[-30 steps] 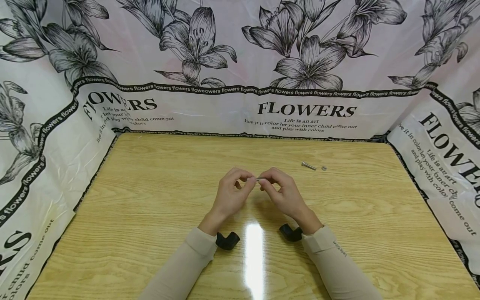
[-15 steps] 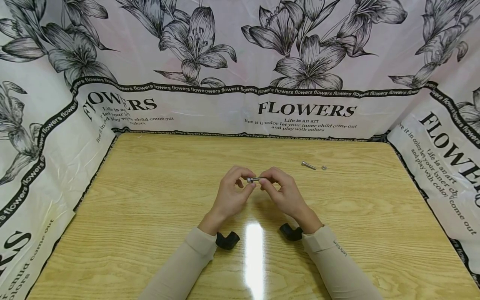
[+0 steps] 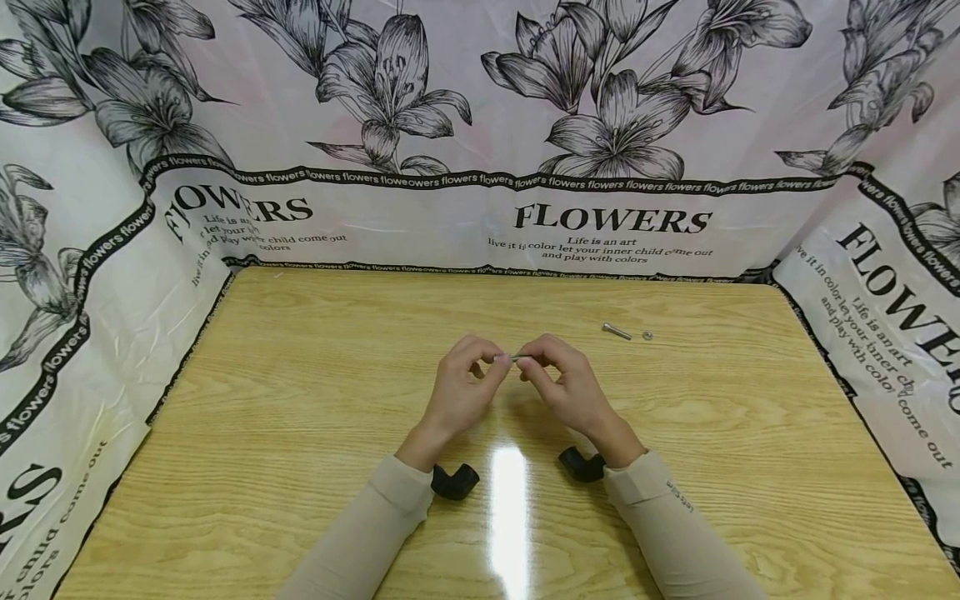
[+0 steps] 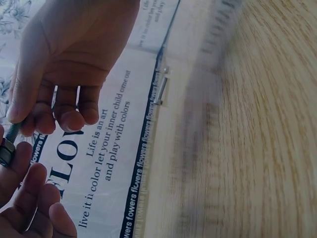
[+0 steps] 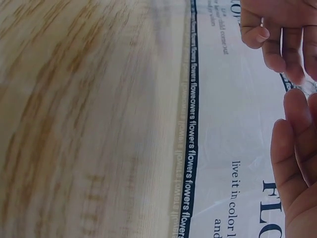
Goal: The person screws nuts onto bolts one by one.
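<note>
Grey metal bolt (image 4: 9, 144), held over the table (image 3: 300, 375): the left hand (image 3: 462, 387) pinches its thicker end, the right hand (image 3: 567, 386) its shank; a second bolt (image 3: 617, 332) and small ring (image 3: 648, 336) lie farther back.

Held bolt (image 4: 13, 130) is looking metallic, loose bolt (image 3: 617, 331) and nut (image 3: 648, 336) are gleaming in silvery metal, wood-grained tabletop (image 3: 330, 342) is shining glossily, creased sheet (image 3: 420, 218) is showing plasticky sheen, cloth sleeves (image 3: 367, 529) are looking matt
</note>
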`<state>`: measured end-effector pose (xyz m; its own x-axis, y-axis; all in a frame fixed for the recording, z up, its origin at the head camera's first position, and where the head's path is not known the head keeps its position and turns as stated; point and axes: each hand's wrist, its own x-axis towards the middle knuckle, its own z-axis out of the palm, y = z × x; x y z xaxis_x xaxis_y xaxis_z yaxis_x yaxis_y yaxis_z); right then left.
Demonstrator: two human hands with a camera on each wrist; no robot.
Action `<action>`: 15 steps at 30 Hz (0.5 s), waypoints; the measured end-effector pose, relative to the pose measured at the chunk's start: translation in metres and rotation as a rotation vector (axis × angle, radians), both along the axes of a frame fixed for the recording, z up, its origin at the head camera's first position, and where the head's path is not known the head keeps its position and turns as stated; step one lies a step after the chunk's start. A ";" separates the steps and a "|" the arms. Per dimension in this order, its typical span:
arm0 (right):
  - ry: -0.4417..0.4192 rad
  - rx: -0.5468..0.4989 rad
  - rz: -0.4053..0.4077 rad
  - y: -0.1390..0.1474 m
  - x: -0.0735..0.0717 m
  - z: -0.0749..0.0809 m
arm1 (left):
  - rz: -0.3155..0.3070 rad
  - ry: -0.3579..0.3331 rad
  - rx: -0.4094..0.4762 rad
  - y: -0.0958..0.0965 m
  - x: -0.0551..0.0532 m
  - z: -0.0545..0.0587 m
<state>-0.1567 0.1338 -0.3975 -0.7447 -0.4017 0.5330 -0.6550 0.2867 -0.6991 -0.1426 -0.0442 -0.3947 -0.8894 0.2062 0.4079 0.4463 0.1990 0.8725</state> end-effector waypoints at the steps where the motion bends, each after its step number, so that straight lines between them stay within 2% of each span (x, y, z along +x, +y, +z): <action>1: 0.000 0.001 -0.001 0.000 0.000 0.000 | 0.005 -0.004 -0.008 0.000 0.000 0.000; 5: 0.001 0.001 -0.001 0.000 0.000 -0.001 | 0.014 -0.015 -0.018 0.000 0.000 0.000; 8: -0.004 -0.002 0.002 0.001 -0.001 -0.002 | 0.002 -0.012 0.006 0.000 0.000 -0.001; 15: -0.023 0.002 -0.005 0.001 0.000 -0.002 | -0.028 0.080 0.056 0.000 -0.001 0.000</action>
<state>-0.1568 0.1351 -0.3992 -0.7590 -0.3991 0.5144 -0.6370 0.2917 -0.7136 -0.1432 -0.0443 -0.3952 -0.8480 0.2052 0.4886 0.5192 0.1374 0.8435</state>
